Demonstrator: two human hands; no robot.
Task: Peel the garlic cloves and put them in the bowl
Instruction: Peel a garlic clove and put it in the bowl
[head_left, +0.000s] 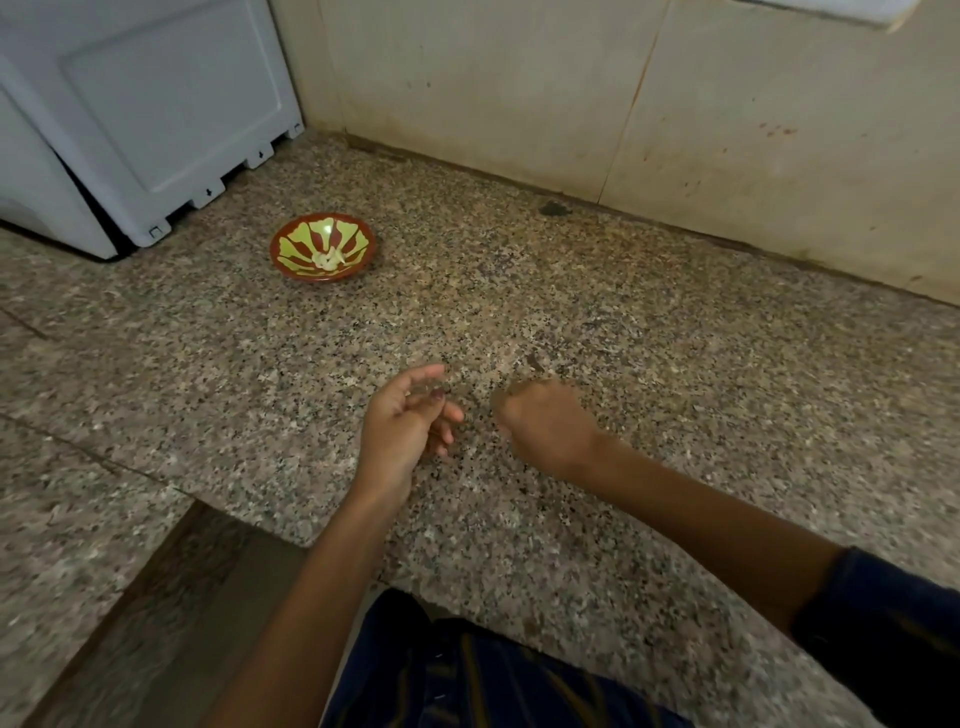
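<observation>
**Peeled garlic in the bowl, none seen loose on the surface**

A small heap of pale peeled garlic cloves (328, 258) is seen in the red and green bowl (283, 240), which stands upright on the speckled stone surface (597, 291) in the upper left of the frame, just below and right of a white appliance (156, 114). How many cloves are in the heap cannot be counted; they are too small and too close together.

By this view, the task is judged to be well along or near its end. No unpeeled clove and no loose skin can be made out anywhere on the surface, though the speckled pattern could hide small scraps.

The 2 hands are held low in the centre of the frame, well apart from the bowl. The left hand (402, 423) is turned palm up and inward, its fingers loosely curled, and nothing can be made out in it. The right hand (545, 423) is blurred and seen from the back, with its fingers curled under into a loose fist. Whether a clove or a scrap of skin is held in it cannot be told.

As for direction, the bowl opens straight upward and, being round, has no long axis. The long axis of any single clove in the heap cannot be read; only a pale lump at the bottom of the bowl is shown.
</observation>
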